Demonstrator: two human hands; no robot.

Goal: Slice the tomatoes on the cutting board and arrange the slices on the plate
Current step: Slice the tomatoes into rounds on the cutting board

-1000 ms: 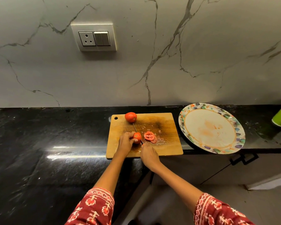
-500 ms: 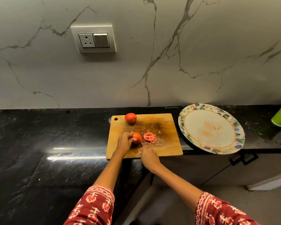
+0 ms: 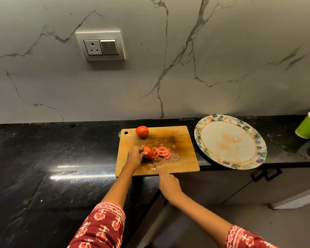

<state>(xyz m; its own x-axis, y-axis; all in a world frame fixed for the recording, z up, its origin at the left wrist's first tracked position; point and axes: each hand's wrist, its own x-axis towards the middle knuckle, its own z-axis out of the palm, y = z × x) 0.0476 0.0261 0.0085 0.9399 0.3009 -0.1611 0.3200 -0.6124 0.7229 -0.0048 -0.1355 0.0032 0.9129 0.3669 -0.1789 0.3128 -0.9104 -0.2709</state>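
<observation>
A wooden cutting board (image 3: pixel 183 140) lies on the black counter. My left hand (image 3: pixel 135 156) grips the remaining part of a red tomato (image 3: pixel 146 151) on the board. Just right of it lie cut slices (image 3: pixel 162 151), overlapping. My right hand (image 3: pixel 167 182) holds a knife (image 3: pixel 155 164) by the handle at the board's near edge; its thin blade points toward the tomato. A whole tomato (image 3: pixel 142 131) sits at the board's far left. The round plate (image 3: pixel 230 141) with a patterned rim is to the right, holding no slices.
A green cup (image 3: pixel 309 125) stands at the far right of the counter (image 3: pixel 43 158). A socket and switch plate (image 3: pixel 100 45) is on the marble wall. The plate overhangs the counter's front edge above a cabinet handle (image 3: pixel 266 174).
A new slice has come off the tomato and leans beside the earlier ones. My right hand has drawn the knife back toward me, to the board's near edge.
</observation>
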